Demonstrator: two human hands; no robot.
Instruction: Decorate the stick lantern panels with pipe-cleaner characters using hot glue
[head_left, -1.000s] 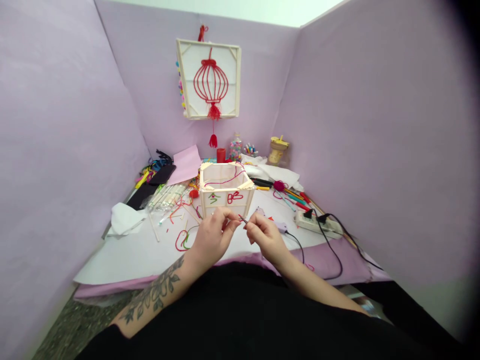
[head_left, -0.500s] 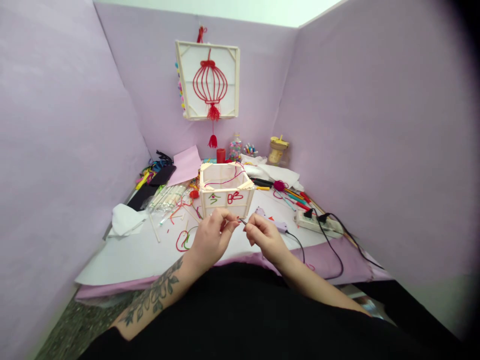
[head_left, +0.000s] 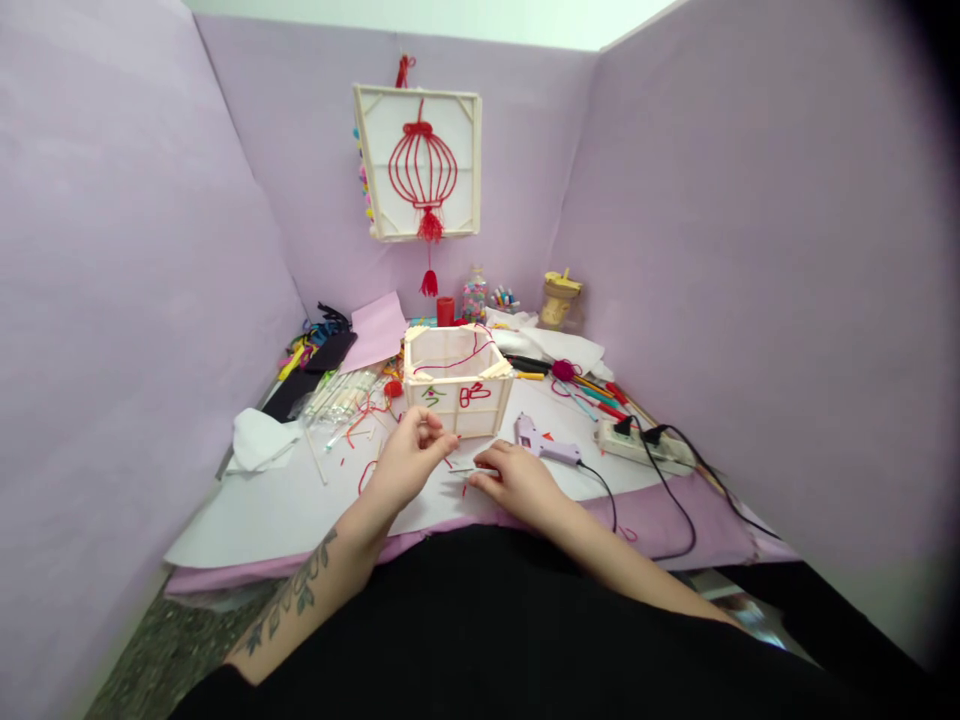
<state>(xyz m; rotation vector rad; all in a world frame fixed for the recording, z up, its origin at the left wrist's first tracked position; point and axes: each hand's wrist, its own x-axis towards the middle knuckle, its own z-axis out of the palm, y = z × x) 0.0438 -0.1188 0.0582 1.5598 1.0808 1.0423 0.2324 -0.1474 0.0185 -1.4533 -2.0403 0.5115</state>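
Observation:
My left hand is raised over the table with thumb and forefinger pinched on a small red piece, too small to make out fully. Low over the paper, my right hand has its fingers curled round a slim metal tool, whose thin end points left; the fingers hide its other end. Just beyond both hands stands a pale wooden-stick lantern frame, with green and red characters on its white front panel. A lilac glue gun lies right of the right hand.
A finished lantern hangs on the back wall. A power strip with cables lies at right. Packets of sticks, a crumpled white paper and red yarn are at left. A bead jar stands behind.
My hands have moved apart. The right hand has gone down to the paper with the metal tool, while the left has drawn slightly left with the red piece.

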